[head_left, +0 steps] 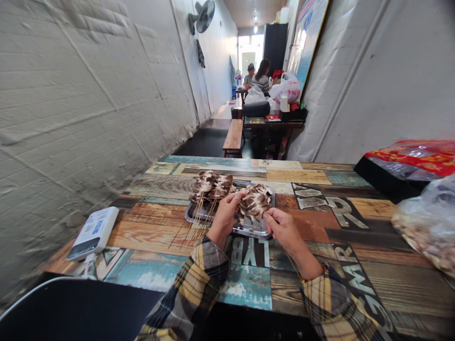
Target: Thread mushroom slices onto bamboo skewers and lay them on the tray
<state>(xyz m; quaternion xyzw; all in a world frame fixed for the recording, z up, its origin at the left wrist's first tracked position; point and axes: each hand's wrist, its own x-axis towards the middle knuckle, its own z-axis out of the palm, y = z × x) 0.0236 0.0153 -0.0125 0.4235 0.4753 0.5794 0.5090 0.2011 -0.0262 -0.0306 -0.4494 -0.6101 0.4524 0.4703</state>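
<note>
In the head view, my left hand (224, 217) is closed in a pinch at the left edge of a pile of brown-and-white oyster mushrooms (256, 201). The pile lies in a shiny shallow tray (253, 232). On the pile's right side the fingertips of my right hand (284, 230) are pinched together. A thin bamboo skewer (292, 261) runs back from that hand along the wrist; its tip is hidden. To the left, skewered mushrooms (210, 184) are heaped on a second tray (190, 213), their bamboo sticks (201, 219) pointing toward me.
A white device (94, 232) with a cable stands on the table's left side. At right are a clear bag of pale pieces (430, 218) and a black box (382, 177) with red packaging. A bench (233, 135), another loaded table and two seated people are farther back.
</note>
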